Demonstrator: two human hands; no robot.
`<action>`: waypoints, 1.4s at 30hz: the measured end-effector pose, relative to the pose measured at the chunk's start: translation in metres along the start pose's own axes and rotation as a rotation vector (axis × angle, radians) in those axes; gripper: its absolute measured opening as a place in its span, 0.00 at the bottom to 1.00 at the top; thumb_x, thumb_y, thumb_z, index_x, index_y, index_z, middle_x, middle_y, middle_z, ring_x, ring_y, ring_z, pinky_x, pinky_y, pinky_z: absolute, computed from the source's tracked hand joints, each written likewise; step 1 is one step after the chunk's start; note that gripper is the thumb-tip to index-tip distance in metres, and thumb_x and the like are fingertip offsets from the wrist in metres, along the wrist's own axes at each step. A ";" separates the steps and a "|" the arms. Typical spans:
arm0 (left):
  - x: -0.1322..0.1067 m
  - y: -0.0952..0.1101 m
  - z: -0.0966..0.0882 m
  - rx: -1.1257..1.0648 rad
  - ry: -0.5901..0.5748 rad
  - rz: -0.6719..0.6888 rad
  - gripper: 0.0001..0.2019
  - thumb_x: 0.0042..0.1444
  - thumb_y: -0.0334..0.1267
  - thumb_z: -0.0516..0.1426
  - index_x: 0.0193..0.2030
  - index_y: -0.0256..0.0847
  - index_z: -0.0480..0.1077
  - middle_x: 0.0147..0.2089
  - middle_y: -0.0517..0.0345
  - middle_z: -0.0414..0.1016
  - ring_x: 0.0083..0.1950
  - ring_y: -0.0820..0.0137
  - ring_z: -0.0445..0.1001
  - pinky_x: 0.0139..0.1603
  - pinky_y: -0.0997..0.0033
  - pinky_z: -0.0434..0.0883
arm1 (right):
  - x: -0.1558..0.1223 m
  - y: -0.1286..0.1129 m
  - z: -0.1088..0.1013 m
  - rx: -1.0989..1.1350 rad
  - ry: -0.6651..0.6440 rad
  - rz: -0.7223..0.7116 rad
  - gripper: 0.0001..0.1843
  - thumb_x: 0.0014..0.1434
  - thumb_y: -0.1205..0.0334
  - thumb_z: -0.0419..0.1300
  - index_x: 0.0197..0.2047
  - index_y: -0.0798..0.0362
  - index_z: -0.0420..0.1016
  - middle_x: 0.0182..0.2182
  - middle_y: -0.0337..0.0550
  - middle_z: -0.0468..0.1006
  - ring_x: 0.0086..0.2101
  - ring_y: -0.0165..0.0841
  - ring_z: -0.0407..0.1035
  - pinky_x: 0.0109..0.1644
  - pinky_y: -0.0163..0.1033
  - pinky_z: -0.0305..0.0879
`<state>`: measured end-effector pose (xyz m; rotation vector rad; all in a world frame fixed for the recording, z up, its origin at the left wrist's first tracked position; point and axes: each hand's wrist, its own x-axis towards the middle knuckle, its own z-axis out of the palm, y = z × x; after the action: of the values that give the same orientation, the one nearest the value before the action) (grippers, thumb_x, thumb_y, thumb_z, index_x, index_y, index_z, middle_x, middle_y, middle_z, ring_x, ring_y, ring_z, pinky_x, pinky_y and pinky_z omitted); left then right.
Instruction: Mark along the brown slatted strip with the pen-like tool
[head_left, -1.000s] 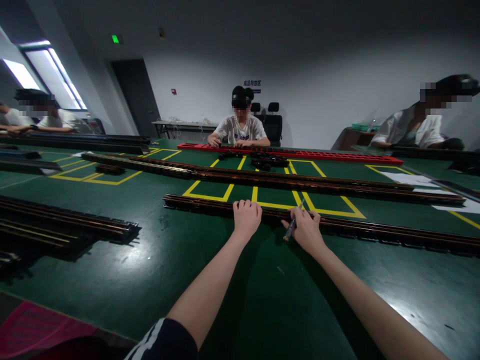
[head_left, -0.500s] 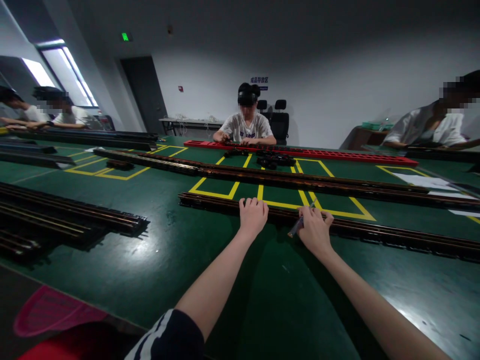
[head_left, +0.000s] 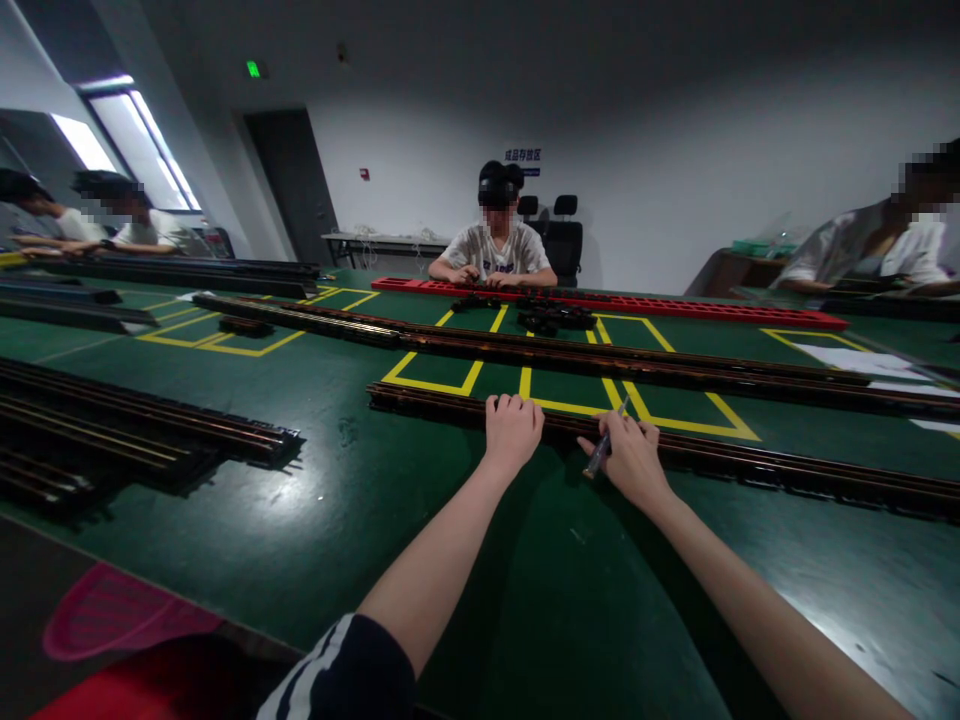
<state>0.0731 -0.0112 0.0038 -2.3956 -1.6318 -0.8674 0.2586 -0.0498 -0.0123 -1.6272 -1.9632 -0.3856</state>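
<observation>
A long dark rail [head_left: 757,462] with copper-coloured strips lies across the green table in front of me. My left hand [head_left: 514,437] rests on it near its left end, fingers curled over the far edge and gripping it. To the right, my right hand [head_left: 631,455] holds a slim screwdriver [head_left: 598,458], its thick greyish handle pointing down toward me and its thin shaft pointing up and away. That hand is over the near side of the same rail; whether its fingers touch the rail I cannot tell.
Beyond lies a longer copper-striped rail [head_left: 525,350], then dark parts [head_left: 555,317] and a red slotted frame [head_left: 720,311] before a co-worker [head_left: 495,245]. Several rails [head_left: 150,415] lie at left. Yellow tape [head_left: 435,385] marks the table. A pink stool [head_left: 127,615] stands below the edge.
The view has shifted slightly. My right hand's fingers have changed their hold on the screwdriver, which now stands a little steeper. My left hand stays on the rail.
</observation>
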 end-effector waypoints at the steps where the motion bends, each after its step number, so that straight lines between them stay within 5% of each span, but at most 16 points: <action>1: 0.000 0.000 0.000 0.000 0.001 0.000 0.22 0.67 0.39 0.40 0.41 0.38 0.75 0.43 0.50 0.79 0.46 0.63 0.74 0.55 0.55 0.63 | 0.000 -0.001 0.000 -0.010 0.001 0.010 0.10 0.60 0.53 0.51 0.34 0.49 0.56 0.33 0.47 0.75 0.36 0.43 0.69 0.47 0.47 0.54; 11: 0.000 0.001 0.000 -0.014 0.004 0.017 0.21 0.66 0.39 0.41 0.41 0.39 0.76 0.43 0.49 0.79 0.47 0.62 0.74 0.56 0.53 0.62 | 0.002 -0.009 -0.003 -0.098 0.018 0.039 0.06 0.56 0.58 0.52 0.34 0.50 0.59 0.33 0.49 0.75 0.37 0.44 0.66 0.47 0.47 0.53; 30: 0.000 -0.005 -0.004 -0.118 -0.061 -0.027 0.21 0.67 0.40 0.41 0.43 0.39 0.75 0.45 0.53 0.79 0.48 0.67 0.74 0.58 0.58 0.63 | 0.000 0.000 -0.002 0.096 -0.024 0.037 0.05 0.54 0.63 0.51 0.33 0.48 0.55 0.37 0.49 0.77 0.40 0.44 0.69 0.50 0.51 0.56; 35: -0.002 -0.033 -0.014 -0.126 -0.092 0.020 0.18 0.67 0.38 0.43 0.46 0.43 0.74 0.48 0.58 0.79 0.51 0.71 0.74 0.60 0.62 0.64 | -0.001 0.000 -0.001 0.055 -0.012 0.014 0.04 0.55 0.62 0.51 0.33 0.48 0.55 0.40 0.50 0.77 0.41 0.44 0.69 0.51 0.51 0.57; 42: -0.005 -0.116 -0.040 -0.106 0.064 -0.079 0.15 0.64 0.33 0.46 0.45 0.40 0.73 0.49 0.50 0.76 0.54 0.66 0.71 0.59 0.61 0.65 | -0.002 0.002 0.000 0.030 -0.012 0.000 0.03 0.57 0.60 0.51 0.35 0.48 0.58 0.36 0.47 0.76 0.40 0.44 0.70 0.50 0.50 0.57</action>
<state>-0.0459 0.0167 0.0089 -2.3582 -1.7078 -1.0576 0.2608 -0.0515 -0.0136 -1.6142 -1.9689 -0.3461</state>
